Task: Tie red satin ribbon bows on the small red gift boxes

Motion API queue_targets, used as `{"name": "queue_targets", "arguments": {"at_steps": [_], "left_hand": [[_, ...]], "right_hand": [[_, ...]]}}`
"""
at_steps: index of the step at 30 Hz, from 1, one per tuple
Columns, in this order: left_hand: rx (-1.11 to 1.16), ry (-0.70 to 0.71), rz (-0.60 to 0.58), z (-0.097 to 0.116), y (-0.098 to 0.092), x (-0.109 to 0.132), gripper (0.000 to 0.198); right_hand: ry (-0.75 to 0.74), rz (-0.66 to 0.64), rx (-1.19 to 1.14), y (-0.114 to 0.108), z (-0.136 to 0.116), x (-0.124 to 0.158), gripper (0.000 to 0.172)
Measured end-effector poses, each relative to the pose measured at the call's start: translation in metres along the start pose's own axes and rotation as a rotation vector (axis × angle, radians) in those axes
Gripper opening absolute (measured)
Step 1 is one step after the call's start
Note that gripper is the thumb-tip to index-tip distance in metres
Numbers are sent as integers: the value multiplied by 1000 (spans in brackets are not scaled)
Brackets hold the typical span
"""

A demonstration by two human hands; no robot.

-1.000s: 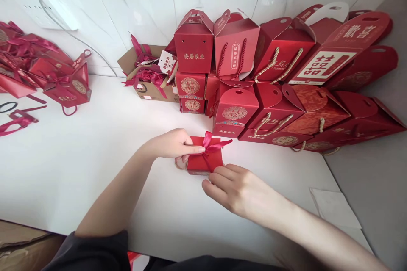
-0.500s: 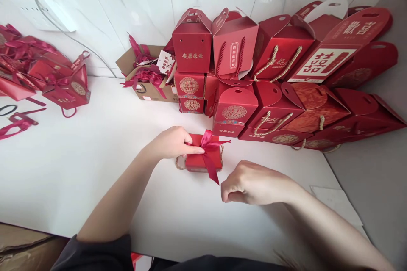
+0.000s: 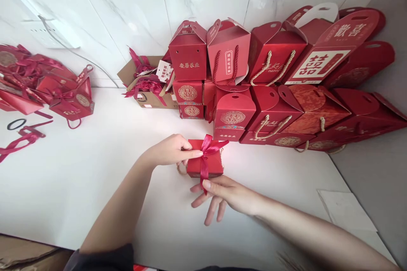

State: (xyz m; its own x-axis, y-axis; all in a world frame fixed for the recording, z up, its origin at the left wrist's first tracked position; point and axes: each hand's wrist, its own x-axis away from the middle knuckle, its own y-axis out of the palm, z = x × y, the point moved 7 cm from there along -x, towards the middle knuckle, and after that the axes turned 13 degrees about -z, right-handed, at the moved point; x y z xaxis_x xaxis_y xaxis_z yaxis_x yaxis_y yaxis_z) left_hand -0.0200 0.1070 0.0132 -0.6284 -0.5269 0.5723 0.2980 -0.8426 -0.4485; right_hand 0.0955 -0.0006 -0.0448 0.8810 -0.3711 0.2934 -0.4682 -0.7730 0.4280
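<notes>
A small red box (image 3: 213,165) with rope handles at its sides lies on the white table in the middle. Across its top is a crimson ribbon (image 3: 207,151), knotted, with one tail hanging over the near edge. My left hand (image 3: 178,150) grips the box's left side, its index finger or thumb pressing at the knot. At the near edge my right hand (image 3: 219,194) has its fingers spread, with the thumb and a finger around the end of the hanging ribbon tail.
Stacked red gift boxes (image 3: 233,114) line the wall behind and to the right. A cardboard box (image 3: 155,99) holds crimson ribbons. More ribboned boxes (image 3: 71,103) and a black ring (image 3: 16,124) are at the left. Papers (image 3: 346,207) lie at the right.
My right hand has moved left from beside the box to the ribbon tail, and its curled fingers have spread. The tail now hangs straighter. My left hand stays at the knot.
</notes>
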Motion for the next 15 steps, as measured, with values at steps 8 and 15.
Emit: {"name": "queue_targets", "arguments": {"at_steps": [8, 15], "left_hand": [[-24, -19, 43, 0, 1, -6, 57], [16, -22, 43, -2, 1, -7, 56]], "right_hand": [[-137, 75, 137, -7, 3, -6, 42], [-225, 109, 335, -11, -14, 3, 34]]}}
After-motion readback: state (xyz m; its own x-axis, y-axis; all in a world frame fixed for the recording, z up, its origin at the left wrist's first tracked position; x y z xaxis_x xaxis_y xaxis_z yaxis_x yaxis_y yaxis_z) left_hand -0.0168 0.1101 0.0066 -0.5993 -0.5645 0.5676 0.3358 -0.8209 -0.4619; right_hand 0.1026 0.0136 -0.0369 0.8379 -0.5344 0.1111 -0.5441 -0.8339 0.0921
